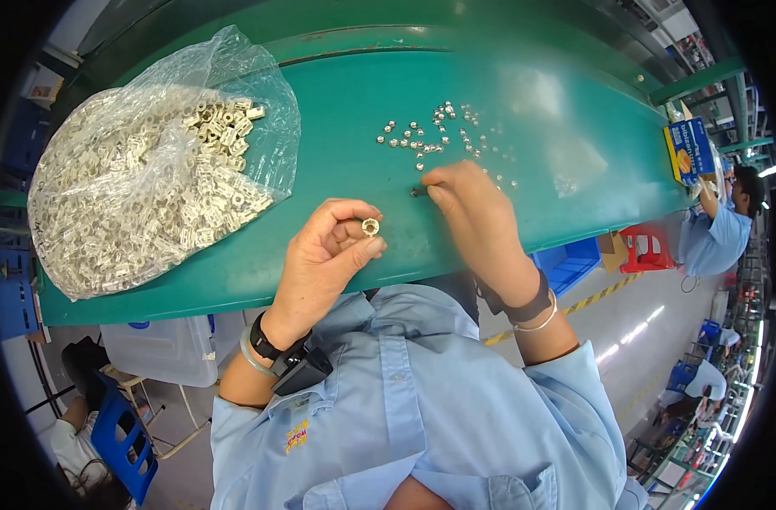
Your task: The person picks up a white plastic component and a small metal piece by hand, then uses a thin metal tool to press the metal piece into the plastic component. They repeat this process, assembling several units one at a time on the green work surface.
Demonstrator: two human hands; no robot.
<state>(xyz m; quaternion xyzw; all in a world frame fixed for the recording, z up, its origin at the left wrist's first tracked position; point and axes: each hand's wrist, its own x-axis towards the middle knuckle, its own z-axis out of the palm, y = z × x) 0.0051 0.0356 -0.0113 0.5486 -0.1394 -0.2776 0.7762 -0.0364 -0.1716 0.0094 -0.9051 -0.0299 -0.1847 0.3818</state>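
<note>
My left hand is closed in a pinch around a small cream ring-shaped part, its round hole turned upward. To the right, my right hand hangs over the green tabletop with thumb and fingers pressed together. A small dark piece sticks out at its fingertips; its kind is too small to make out. Just beyond the right hand, several shiny silver metal pieces are scattered. Left of my left hand lies a big clear plastic bag, full of cream parts like the held one.
The green table has its near edge against my body. Below it stand a clear plastic bin at left and a blue crate at right. Farther right are a red stool, a blue-and-yellow box and a co-worker.
</note>
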